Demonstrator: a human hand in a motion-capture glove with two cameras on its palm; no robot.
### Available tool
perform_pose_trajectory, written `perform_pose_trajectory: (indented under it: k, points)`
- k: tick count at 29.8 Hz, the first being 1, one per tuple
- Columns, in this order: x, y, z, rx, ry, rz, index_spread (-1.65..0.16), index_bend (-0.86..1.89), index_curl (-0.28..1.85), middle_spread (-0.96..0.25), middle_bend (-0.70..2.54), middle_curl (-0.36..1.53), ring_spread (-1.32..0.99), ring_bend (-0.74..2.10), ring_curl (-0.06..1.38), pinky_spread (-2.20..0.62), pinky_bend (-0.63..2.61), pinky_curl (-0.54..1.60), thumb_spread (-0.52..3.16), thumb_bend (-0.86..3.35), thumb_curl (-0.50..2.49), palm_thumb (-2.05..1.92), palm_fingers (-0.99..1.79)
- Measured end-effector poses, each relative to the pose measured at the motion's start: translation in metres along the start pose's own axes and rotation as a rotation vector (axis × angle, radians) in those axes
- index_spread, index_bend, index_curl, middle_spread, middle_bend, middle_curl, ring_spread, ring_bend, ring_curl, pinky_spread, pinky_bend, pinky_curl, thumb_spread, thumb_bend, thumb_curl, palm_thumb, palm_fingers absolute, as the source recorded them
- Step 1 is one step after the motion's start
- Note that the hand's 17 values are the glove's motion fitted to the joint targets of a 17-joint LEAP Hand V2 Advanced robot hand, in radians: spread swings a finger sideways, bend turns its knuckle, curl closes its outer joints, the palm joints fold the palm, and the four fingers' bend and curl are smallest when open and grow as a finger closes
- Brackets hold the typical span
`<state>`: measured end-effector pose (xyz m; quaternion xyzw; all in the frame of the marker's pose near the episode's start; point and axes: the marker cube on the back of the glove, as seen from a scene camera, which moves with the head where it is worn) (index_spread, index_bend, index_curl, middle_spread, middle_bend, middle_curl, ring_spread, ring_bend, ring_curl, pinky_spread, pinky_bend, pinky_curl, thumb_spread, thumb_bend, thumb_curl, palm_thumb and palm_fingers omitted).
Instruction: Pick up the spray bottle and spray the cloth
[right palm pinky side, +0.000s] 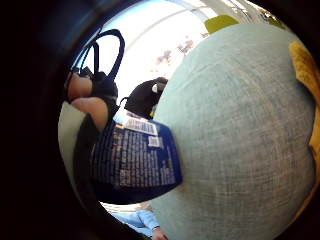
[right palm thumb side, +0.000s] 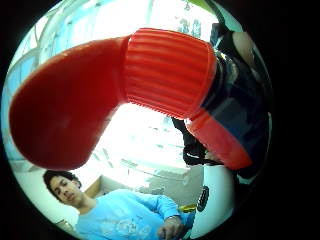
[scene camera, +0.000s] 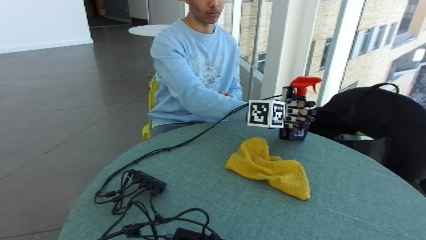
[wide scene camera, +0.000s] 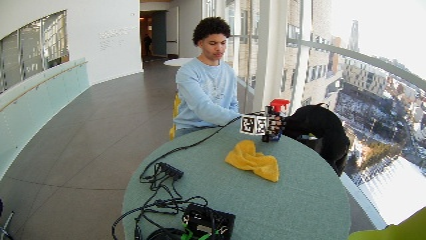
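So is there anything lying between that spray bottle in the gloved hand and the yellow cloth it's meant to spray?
Nothing visible. The gloved right hand grips the spray bottle upright at the table's far side. The yellow cloth lies crumpled on the teal table in front of it, with only bare tabletop between them. The black cables lie off to one side.

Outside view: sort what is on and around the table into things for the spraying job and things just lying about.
For the job:
- spray bottle with red trigger head, gripped by the gloved right hand
- yellow cloth, crumpled on the table

Lying about:
- black cables and power strip near the table's edge
- black bag beyond the bottle
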<state>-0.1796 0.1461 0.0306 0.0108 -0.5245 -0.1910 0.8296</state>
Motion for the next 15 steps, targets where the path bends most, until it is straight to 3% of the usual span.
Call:
perform_pose_trajectory:
  k: [8,15]
  points:
    - [-0.011,0.01,0.0,-0.031,-0.01,-0.087,-0.36,-0.06,0.22,-0.12,0.27,0.45,-0.09,0.48,0.4,0.09,0.4,0.41,0.86,-0.03,0.62,0.96,0.51]
    - [-0.025,0.014,-0.017,-0.016,-0.022,-0.125,-0.38,0.0,0.14,-0.1,0.3,0.44,-0.08,0.49,0.37,0.13,0.46,0.39,0.92,-0.03,0.6,0.93,0.43]
